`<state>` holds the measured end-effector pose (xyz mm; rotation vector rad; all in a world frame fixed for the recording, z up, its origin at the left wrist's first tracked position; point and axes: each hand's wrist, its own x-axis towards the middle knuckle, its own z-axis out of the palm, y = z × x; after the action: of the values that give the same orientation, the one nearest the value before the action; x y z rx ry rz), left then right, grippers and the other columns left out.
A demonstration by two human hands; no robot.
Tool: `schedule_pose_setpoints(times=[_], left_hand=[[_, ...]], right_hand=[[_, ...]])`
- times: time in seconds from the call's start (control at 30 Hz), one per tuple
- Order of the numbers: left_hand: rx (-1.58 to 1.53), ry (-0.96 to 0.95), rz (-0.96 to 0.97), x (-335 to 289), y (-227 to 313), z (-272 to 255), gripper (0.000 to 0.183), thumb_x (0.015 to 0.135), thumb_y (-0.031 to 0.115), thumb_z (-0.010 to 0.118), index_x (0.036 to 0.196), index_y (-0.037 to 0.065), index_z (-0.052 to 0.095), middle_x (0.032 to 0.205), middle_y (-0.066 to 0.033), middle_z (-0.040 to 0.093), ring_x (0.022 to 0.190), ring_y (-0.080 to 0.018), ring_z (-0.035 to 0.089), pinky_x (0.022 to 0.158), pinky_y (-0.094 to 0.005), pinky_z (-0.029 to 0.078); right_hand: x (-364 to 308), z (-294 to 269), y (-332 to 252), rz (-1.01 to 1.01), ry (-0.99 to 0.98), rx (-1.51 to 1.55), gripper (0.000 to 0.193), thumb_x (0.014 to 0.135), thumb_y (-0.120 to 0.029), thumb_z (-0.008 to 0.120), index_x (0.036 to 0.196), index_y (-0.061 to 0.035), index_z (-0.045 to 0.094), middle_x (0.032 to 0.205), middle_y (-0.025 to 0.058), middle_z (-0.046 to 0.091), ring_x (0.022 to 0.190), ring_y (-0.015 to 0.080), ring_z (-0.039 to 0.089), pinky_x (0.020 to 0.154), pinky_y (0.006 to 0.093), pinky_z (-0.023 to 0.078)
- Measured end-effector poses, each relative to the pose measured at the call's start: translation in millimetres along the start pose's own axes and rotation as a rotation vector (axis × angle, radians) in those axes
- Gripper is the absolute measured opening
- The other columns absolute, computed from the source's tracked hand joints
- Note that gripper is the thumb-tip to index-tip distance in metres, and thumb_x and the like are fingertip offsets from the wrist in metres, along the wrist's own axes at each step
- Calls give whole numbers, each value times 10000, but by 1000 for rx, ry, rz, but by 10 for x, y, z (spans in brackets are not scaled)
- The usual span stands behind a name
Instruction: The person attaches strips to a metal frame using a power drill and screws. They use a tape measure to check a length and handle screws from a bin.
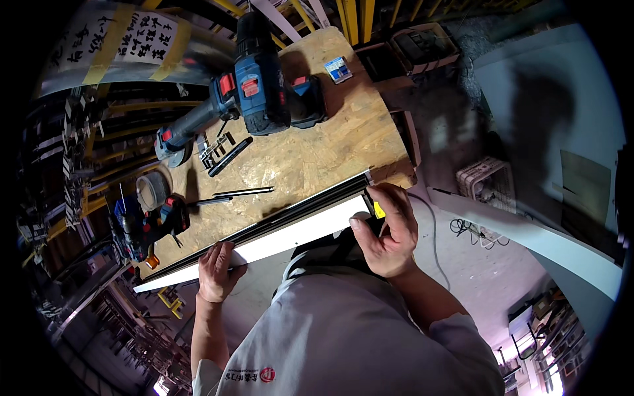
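A long white metal profile (297,232) with a dark grooved inner side lies along the near edge of the chipboard worktop (317,148), slanting from lower left to upper right. My left hand (216,272) is closed on its near edge, left of the middle, with the fingers over the top. Around its right end curl the thumb and fingers of my right hand (391,237). A small yellow piece (379,210) shows between that thumb and forefinger; its kind is mostly hidden. Two thin dark rods (238,193) lie on the worktop beyond the profile.
On the worktop are an angle grinder (191,125), a large blue cordless tool (261,89), a black marker (230,157), metal fittings (214,148), a tape roll (152,190), a small blue-white box (338,70) and a cordless drill (168,221). A white panel strip (522,228) juts in at right.
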<state>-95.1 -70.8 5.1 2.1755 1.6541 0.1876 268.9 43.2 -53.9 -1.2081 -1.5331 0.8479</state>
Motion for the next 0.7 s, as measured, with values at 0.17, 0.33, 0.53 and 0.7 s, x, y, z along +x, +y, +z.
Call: schedule_pose_setpoints(times=[0.17,0.33,0.53,0.7], left_hand=[[30,-45,15,-9,-16,-20,717,681,101,912,1297,-74,590,1020,-212,704,863,-417,699,733,-488,576],[13,-39,23,17,-5,-17,678,691,88,903,1277,-79,604,1025,-218,709,893,-421,707,747,-487,584],[-6,-39,-3,47,41,-41,684,668,91,906,1264,-73,614,1035,-214,721,915,-415,715,765,-485,590],[17,-82,-70,-24,40,-49,692,663,149,926,1260,-42,633,1071,-196,733,1016,-420,731,836,-487,615]], right_hand=[[-9,-15,21,-21,0,10,483,854,-46,866,1292,53,687,1193,201,695,1067,367,669,919,442,563],[6,-66,22,-23,-45,-16,483,856,-42,866,1296,48,686,1200,207,699,1075,373,672,926,436,564],[5,-93,29,-16,-78,-10,505,859,-47,867,1317,45,672,1240,214,693,1103,383,675,949,434,561],[-84,-52,39,28,-71,-7,449,875,-18,815,1301,42,685,1251,210,696,1127,371,676,984,439,541]])
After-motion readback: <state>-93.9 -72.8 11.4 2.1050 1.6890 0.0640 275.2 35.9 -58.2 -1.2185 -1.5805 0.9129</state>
